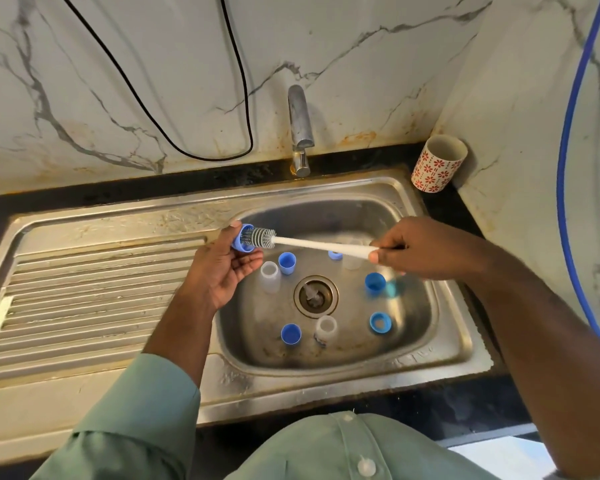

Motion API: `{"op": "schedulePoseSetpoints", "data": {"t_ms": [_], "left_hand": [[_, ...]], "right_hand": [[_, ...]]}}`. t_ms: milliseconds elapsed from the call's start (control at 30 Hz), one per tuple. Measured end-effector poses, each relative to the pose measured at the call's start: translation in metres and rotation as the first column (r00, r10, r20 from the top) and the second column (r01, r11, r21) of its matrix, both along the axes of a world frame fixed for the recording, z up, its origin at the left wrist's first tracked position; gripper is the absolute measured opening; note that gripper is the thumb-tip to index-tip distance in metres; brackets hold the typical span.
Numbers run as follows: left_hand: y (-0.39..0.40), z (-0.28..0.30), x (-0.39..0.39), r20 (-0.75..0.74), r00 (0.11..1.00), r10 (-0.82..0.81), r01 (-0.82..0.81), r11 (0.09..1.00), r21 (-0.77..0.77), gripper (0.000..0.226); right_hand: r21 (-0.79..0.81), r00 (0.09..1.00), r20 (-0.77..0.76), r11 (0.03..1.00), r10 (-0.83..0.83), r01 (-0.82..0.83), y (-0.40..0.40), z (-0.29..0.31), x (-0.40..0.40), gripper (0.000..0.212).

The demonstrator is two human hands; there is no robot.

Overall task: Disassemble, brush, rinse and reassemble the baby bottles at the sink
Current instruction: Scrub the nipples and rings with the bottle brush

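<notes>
My left hand (222,268) pinches the blue bottle collar (242,238); my right hand (418,249) grips the brush (262,238). Best twist bristles fully round inside.

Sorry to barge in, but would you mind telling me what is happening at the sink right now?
A person is scrubbing baby bottle parts. The left hand holds a blue cap over the sink, while the right hand grips the white handle of a bottle brush, its bristles pushed into the cap. More blue caps and clear bottle bodies stand scattered around the drain. No water shows running from the tap.
</notes>
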State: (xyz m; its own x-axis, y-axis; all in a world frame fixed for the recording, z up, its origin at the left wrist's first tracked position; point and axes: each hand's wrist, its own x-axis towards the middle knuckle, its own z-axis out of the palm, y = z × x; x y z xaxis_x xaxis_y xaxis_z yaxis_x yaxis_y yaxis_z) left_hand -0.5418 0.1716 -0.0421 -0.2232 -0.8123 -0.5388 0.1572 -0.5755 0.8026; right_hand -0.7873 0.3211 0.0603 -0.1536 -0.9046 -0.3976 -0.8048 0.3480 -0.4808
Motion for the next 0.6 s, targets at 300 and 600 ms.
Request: {"op": "schedulePoseSetpoints", "data": {"t_ms": [300, 600], "left_hand": [[0.009, 0.004, 0.005, 0.238, 0.97, -0.04, 0.058, 0.996, -0.069, 0.043], [-0.003, 0.011, 0.013, 0.32, 0.945, -0.065, 0.103, 0.989, -0.103, 0.036]], "right_hand": [[-0.036, 0.997, -0.036, 0.997, 0.069, -0.07, -0.009, 0.003, 0.006, 0.024], [-0.075, 0.789, -0.572, 0.943, 0.225, -0.323, -0.016, -0.001, 0.017, 0.041]]}}
